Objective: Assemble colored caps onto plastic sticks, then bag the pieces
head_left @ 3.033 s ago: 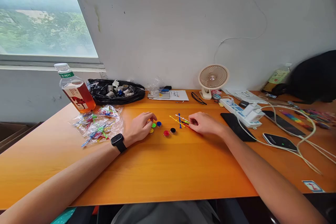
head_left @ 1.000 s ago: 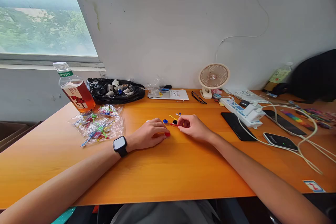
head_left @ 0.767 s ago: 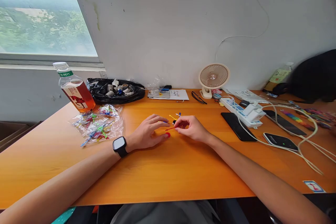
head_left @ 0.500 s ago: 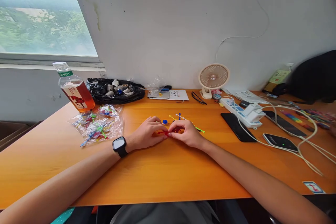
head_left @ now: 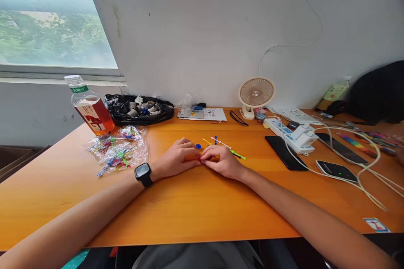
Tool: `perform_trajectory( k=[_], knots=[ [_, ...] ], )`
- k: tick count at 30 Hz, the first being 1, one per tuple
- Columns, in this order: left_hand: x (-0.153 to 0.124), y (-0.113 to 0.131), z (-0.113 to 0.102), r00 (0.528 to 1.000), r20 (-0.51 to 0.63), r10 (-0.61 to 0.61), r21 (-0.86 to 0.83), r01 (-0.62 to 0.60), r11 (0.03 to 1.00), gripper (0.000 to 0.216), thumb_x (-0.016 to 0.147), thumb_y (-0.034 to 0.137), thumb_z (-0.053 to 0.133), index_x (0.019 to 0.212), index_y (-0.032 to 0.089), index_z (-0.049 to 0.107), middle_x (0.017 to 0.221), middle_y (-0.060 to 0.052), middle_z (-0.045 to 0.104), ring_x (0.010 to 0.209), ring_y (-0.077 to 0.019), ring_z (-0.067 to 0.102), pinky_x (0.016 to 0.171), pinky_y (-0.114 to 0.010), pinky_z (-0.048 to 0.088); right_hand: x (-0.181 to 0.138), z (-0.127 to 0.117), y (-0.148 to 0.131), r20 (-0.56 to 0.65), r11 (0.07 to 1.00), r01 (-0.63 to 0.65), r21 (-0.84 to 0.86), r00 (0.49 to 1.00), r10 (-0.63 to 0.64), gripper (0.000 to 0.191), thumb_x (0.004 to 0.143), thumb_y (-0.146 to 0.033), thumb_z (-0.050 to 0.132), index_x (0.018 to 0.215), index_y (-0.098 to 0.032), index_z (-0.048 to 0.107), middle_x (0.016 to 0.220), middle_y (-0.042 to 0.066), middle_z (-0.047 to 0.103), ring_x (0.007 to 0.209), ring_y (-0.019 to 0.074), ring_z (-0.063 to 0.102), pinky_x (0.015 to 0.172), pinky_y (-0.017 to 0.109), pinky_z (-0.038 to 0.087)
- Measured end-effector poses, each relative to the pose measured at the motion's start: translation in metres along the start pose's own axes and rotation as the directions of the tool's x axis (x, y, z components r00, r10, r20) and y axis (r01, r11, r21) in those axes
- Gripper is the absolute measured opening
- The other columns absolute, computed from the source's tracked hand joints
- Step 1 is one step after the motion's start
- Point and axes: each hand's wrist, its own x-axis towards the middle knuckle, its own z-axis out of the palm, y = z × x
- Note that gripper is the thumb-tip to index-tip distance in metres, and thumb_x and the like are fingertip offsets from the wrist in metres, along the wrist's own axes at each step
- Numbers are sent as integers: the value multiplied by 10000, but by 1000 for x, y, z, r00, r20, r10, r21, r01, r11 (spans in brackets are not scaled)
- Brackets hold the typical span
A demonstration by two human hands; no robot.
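A bottle (head_left: 90, 107) of brown drink stands at the far left of the table (head_left: 202, 210), just beside a black bag (head_left: 139, 111). A small fan (head_left: 255, 93) stands by the wall. A power strip (head_left: 285, 131) and two phones (head_left: 285, 152) (head_left: 336, 170) lie on the right.

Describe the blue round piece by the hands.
On the orange wooden desk, find where the left hand and right hand meet fingertips. Just beyond them lies the small blue round plastic piece; its neighbours are thin coloured sticks.
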Motion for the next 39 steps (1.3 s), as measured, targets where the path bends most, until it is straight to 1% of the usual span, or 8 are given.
perform_trajectory(
  k=[6,15,22,26,28,32,35,39],
  knots=[
    [-7,-23,-9,998,1,-65,48,65,997,382,982,464,717,1338,331,683,1422,-90,624,1317,-307,544,1112,-481,487,-1,-1,-1,34,999,36,-25,999,-35,128,926,-187,679,887,-232,792,947,54,783,888,210,729,815,354,581],
    [-8,-33,-2,941,-174,-289,127,312,941,406,997,563,653,1242,239,648,1042,-52,630,879,-230,664,768,-349,538,-2,-4,-2,86,999,26,-40,996,-22,116,955,-223,680,927,-224,792,995,70,777,922,214,717,804,348,573],
    [-6,-30,-2,963,-151,-225,-12,226,974,283,1024,481,630,1108,223,711,1092,-65,665,833,-183,659,736,-304,549,0,-6,-9,105,997,7,-71,994,0,92,958,-246,697,932,-210,777,972,62,761,889,203,691,784,340,555],
    [-6,-21,-3,990,-48,-130,-116,124,986,299,1022,380,625,1279,241,686,1334,-107,634,952,-190,693,815,-302,589,0,-6,-9,108,997,6,-73,994,2,84,961,-235,696,943,-200,770,973,61,752,884,196,684,772,331,548],
    [-6,-19,-3,990,-86,-111,-93,102,990,329,1010,343,632,1322,245,664,1402,-120,591,1068,-214,683,927,-329,579,0,-7,-9,114,997,5,-74,994,3,78,962,-230,697,950,-198,767,974,60,749,887,195,682,775,330,547],
    [-6,-24,-1,951,-235,-199,33,213,977,222,993,309,638,1194,221,670,1079,-72,660,943,-211,658,874,-344,553,-1,-7,-8,117,997,19,-78,993,-10,72,961,-224,699,945,-206,767,967,53,750,901,196,680,767,326,542],
    [-6,-29,0,941,-171,-292,20,299,954,141,1005,327,624,1077,211,657,821,-4,639,712,-177,599,661,-287,490,-1,-6,-8,116,998,9,-62,993,-2,74,956,-236,706,941,-205,772,969,56,752,885,194,677,733,319,537],
    [-5,-29,-1,959,-115,-257,-77,250,965,199,1078,318,500,1082,215,670,976,-36,726,847,-188,668,751,-285,506,0,-6,-9,118,1000,-10,-21,993,12,97,949,-257,714,916,-199,784,971,62,761,882,190,679,718,313,530]
  ],
)
